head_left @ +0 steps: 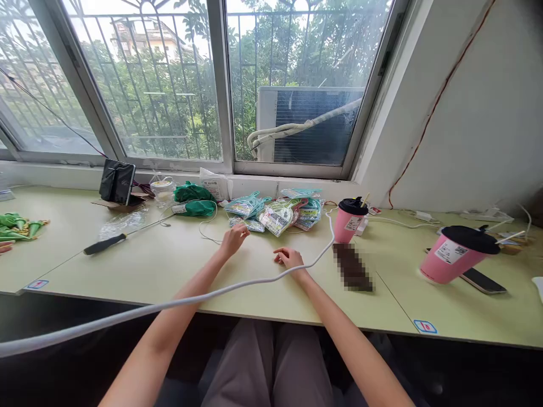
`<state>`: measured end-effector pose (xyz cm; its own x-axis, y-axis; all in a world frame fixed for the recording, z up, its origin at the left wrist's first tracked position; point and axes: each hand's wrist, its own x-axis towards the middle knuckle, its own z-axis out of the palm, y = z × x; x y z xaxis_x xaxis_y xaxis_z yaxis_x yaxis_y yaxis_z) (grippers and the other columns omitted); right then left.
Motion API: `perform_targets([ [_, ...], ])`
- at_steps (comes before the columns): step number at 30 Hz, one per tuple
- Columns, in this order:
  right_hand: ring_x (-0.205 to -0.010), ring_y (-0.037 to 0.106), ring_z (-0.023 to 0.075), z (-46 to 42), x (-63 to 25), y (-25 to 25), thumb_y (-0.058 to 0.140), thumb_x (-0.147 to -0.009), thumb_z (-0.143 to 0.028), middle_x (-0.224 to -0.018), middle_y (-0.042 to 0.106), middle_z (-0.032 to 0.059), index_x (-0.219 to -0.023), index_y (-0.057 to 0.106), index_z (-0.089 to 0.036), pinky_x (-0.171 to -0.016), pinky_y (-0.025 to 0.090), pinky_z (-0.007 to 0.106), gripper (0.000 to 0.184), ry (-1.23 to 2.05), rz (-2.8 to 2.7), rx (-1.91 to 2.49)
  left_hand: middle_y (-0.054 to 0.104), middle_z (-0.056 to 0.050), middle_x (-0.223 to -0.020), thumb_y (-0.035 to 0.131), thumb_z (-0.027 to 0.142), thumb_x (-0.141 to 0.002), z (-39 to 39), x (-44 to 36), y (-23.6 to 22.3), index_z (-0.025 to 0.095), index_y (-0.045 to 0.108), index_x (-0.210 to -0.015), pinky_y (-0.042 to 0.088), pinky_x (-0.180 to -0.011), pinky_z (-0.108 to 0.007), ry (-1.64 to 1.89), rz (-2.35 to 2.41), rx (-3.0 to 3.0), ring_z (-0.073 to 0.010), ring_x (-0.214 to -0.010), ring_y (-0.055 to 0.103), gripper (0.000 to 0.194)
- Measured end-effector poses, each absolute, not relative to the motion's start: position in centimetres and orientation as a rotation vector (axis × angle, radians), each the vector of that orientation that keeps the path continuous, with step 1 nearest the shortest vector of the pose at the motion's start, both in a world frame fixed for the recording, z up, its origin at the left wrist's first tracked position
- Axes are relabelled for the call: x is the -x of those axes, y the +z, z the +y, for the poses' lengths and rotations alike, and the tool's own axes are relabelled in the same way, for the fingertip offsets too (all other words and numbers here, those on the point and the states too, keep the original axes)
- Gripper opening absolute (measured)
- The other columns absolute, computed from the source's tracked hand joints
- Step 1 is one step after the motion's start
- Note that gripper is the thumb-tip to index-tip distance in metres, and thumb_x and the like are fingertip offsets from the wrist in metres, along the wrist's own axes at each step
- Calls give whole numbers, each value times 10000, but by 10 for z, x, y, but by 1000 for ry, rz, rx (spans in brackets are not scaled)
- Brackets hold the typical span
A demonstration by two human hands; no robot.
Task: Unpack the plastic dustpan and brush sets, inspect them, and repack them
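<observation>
My left hand (235, 240) hovers or rests just in front of a pile of clear plastic packets. Its fingers are loosely bent, with nothing visible in them. Closest to it is a packet with light-blue edging (248, 204); I cannot tell if they touch. To the right lie a packet with green and pink edging (278, 217) and another blue-edged packet (310, 213). My right hand (289, 258) is low over the bare tabletop in front of the pile, fingers half curled and slightly apart, no object showing in them.
A white cable (169, 305) runs across my arms. Pink cups (350, 220) and a phone (483, 281) stand or lie right. A black-handled screwdriver (106, 244), green bundle (195, 200) and propped tablet (116, 181) are left. Another person's fingers (5, 246) show by green pieces (19, 226).
</observation>
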<state>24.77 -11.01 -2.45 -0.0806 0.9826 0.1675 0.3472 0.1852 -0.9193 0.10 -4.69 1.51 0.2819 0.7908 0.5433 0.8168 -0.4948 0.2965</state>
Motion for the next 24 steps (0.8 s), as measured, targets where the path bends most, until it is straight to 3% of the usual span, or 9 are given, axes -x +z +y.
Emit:
perform_targets([
  [4,-641,677,158,-111,-248,-22,482,-817,-229,-725,738,35,-882,723,-191,-640,547,279,253,960,-1607,1281,655,-119,-1013,512,138,-863,8,21,41,211,670,-802,484,-758,-318,-861,-1701,2338,-265,-1018,596,185],
  [8,-691,700,169,-112,-245,-21,480,-826,-240,-748,747,34,-893,729,-202,-677,554,290,260,949,-1633,1284,621,-198,-1114,492,80,-817,50,32,48,169,638,-1099,484,-854,-369,-724,-1736,2252,-308,-1145,531,330],
  [11,-701,702,167,-112,-244,-20,483,-831,-237,-743,748,26,-893,734,-210,-680,549,283,260,936,-1656,1300,574,-249,-1227,496,101,-813,68,28,41,134,558,-1227,452,-940,-439,-879,-1774,2235,-338,-1261,460,420],
  [13,-695,696,164,-110,-244,-18,486,-831,-233,-741,749,27,-895,736,-208,-671,539,276,259,943,-1679,1304,586,-266,-1185,500,135,-826,76,20,35,132,592,-1149,437,-949,-483,-1016,-1800,2252,-364,-1261,470,337],
  [16,-654,673,151,-106,-247,-15,490,-826,-227,-755,754,36,-901,737,-199,-645,526,264,259,1015,-1714,1269,628,-262,-917,513,177,-834,82,6,27,122,647,-893,452,-883,-510,-1095,-1824,2284,-397,-1084,586,156],
  [18,-604,647,139,-103,-250,-14,502,-823,-241,-760,755,39,-908,738,-194,-624,522,260,255,1071,-1713,1245,607,-228,-754,523,203,-837,82,2,26,130,632,-759,458,-840,-505,-1092,-1830,2286,-392,-955,629,153],
  [24,-577,625,126,-101,-254,-14,521,-803,-250,-735,743,34,-898,729,-180,-619,522,257,240,1169,-1684,1191,583,-161,-674,537,266,-866,64,24,51,151,615,-708,445,-825,-429,-1009,-1778,2306,-340,-882,641,211],
])
